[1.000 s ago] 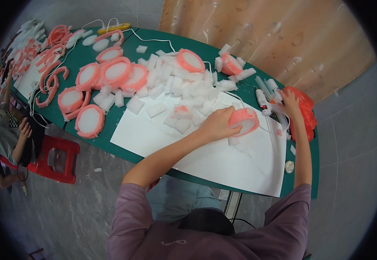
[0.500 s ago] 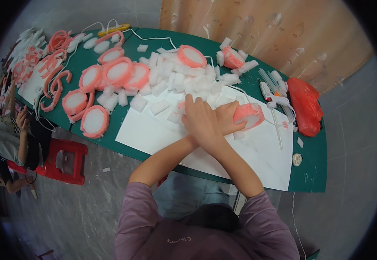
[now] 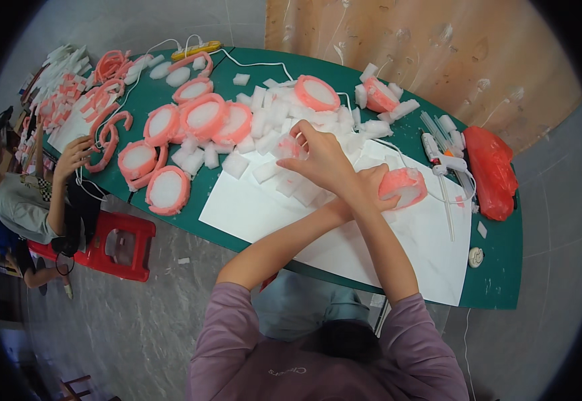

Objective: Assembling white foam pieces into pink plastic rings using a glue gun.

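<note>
My arms cross over a white sheet on the table. My left hand is on the right side, its fingers closed round a round piece of white foam with a pink foam rim, tilted just above the sheet. Further left and beyond, my right hand pinches a small translucent foam block with pink on it between thumb and fingers. Loose white foam blocks lie below and behind that hand; my fingers partly hide some of them.
Several pink-rimmed foam rounds lie left on the green table. At right are a glue gun with its white cable, glue sticks and a red plastic bag. Another person is at far left, near a red stool.
My right hand has risen slightly from the foam pile with a small block between its fingers. My left hand still holds the pink-rimmed round. The view has shifted, and the other person's hand is raised.
</note>
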A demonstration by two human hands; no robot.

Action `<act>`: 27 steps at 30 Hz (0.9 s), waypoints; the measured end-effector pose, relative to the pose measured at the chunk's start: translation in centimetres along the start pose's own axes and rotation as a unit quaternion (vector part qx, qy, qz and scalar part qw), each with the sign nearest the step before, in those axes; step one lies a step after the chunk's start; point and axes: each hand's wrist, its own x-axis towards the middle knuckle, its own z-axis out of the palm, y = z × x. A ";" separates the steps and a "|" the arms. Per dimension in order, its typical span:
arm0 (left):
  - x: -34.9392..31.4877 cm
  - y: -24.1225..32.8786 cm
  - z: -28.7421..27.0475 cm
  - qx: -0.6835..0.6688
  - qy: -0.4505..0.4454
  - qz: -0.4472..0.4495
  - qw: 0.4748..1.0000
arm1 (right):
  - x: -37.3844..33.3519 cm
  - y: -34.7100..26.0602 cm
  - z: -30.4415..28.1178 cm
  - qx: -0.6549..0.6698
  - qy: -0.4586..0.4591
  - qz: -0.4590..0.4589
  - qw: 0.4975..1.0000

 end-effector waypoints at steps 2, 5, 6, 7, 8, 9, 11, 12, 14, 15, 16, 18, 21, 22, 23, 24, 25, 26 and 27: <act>-0.1 0.1 -0.1 0.012 -0.007 -0.008 1.000 | 0.3 -0.6 -0.7 0.038 0.005 -0.020 0.999; 0.0 0.2 -0.3 0.013 -0.022 -0.024 0.999 | 0.3 -0.6 -0.9 0.085 0.010 -0.066 0.994; 0.0 0.3 -0.3 0.001 -0.020 -0.025 0.999 | 0.2 -0.5 -0.6 0.080 0.010 -0.105 0.991; -0.1 0.4 -0.3 0.005 -0.032 -0.036 0.999 | 0.1 -0.2 -0.3 0.075 0.009 -0.143 0.987; -0.1 0.4 -0.3 0.007 -0.022 -0.021 1.000 | 0.0 0.1 0.2 0.080 0.010 -0.140 0.987; -0.1 0.5 -0.3 0.008 -0.014 -0.005 1.000 | -0.2 0.5 0.8 0.066 0.007 -0.159 0.985; -0.1 0.6 -0.3 0.010 -0.019 -0.010 1.000 | -0.5 1.3 1.8 0.055 0.006 -0.174 0.983; -0.1 0.6 -0.3 0.011 -0.018 -0.014 1.000 | -0.6 1.6 2.1 0.046 0.004 -0.190 0.981; 0.0 0.7 -0.3 0.012 -0.026 -0.023 0.999 | -0.7 2.1 2.5 0.041 0.001 -0.204 0.978; -0.1 0.7 -0.4 0.013 -0.031 -0.029 0.999 | -0.6 2.3 2.4 0.018 -0.016 -0.196 0.980; -0.1 0.8 -0.5 0.015 -0.032 -0.031 0.999 | -0.5 2.4 2.3 -0.009 -0.034 -0.182 0.983; 0.0 0.9 -0.5 0.032 -0.030 -0.029 0.999 | -0.5 2.2 2.1 0.004 -0.043 -0.167 0.985; 0.0 1.0 -0.6 0.031 -0.038 -0.034 0.998 | -0.6 1.7 1.8 0.035 -0.062 -0.128 0.989; 0.0 1.0 -0.6 0.031 -0.038 -0.035 0.998 | -0.6 1.5 1.9 0.064 -0.059 -0.126 0.988; 0.0 1.0 -0.7 0.020 -0.043 -0.035 0.998 | -0.6 1.4 1.9 0.058 -0.069 -0.113 0.989; 0.0 0.9 -0.7 0.009 -0.044 -0.034 0.998 | -0.7 1.3 2.0 0.064 -0.094 -0.101 0.988; 0.0 0.9 -0.7 0.010 -0.047 -0.036 0.998 | -0.7 1.2 2.1 0.072 -0.111 -0.096 0.987; 0.0 0.9 -0.8 0.012 -0.049 -0.035 0.998 | -0.7 1.1 2.2 0.069 -0.120 -0.090 0.986; 0.0 0.9 -0.8 0.013 -0.045 -0.029 0.998 | -0.9 1.1 2.4 0.057 -0.088 -0.136 0.985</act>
